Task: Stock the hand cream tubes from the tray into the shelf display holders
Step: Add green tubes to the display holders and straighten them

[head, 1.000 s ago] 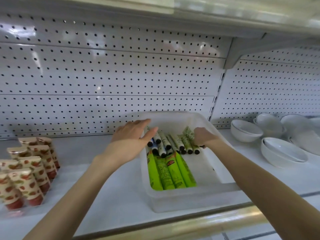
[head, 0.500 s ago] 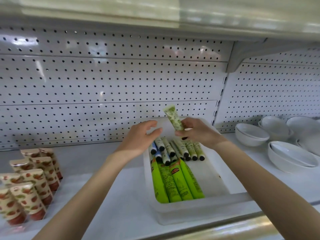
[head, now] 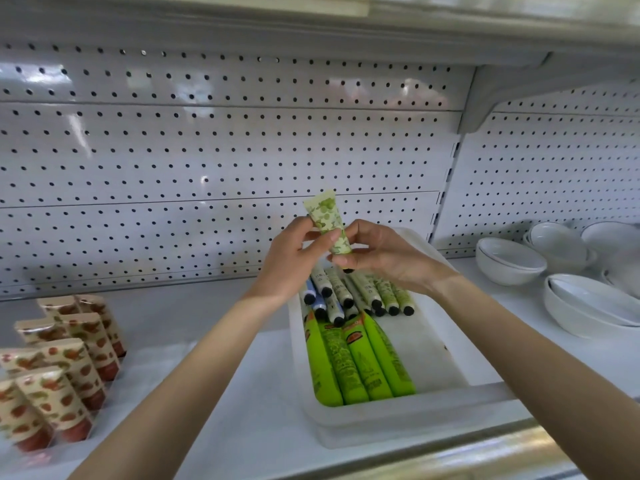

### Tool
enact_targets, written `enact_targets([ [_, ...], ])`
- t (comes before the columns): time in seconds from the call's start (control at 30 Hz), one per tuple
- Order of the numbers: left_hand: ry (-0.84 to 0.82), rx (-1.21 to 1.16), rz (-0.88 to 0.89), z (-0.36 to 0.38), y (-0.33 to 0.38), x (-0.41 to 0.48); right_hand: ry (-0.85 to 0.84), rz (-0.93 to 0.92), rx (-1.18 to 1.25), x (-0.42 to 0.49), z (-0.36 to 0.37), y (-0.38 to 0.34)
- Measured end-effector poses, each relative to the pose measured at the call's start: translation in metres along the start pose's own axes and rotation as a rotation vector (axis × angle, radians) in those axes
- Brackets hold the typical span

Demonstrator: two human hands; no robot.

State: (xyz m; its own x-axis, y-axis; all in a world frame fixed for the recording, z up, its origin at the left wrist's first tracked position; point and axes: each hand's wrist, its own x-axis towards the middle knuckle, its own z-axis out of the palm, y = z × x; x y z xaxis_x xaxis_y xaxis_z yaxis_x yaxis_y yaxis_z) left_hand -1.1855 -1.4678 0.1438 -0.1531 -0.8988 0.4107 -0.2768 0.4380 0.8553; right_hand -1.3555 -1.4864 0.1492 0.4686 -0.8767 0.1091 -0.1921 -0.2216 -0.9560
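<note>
Change: both hands have risen, meeting on one tube.
Tube [head: 327,223]: upright above tray [head: 446,348], mid-shelf.
Left hand [head: 294,252]: grip pinching tube.
Right hand [head: 377,249]: pinching cap end, likely steadying for transfer.

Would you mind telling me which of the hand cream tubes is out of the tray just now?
The pale green leaf-patterned tube, held upright between both hands above the white plastic tray; every other tube there lies flat inside it.
</note>
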Motion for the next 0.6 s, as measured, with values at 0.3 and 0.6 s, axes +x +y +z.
enact_targets([
  [0.3, 0.03, -0.253, -0.054, -0.012, 0.001, -0.003, 0.243, 0.221, -0.255, 0.004, -0.036, 0.026],
  [0.6, 0.063, -0.345, -0.063, -0.017, -0.001, -0.014, 0.083, 0.728, -0.865, -0.002, -0.047, 0.06],
])
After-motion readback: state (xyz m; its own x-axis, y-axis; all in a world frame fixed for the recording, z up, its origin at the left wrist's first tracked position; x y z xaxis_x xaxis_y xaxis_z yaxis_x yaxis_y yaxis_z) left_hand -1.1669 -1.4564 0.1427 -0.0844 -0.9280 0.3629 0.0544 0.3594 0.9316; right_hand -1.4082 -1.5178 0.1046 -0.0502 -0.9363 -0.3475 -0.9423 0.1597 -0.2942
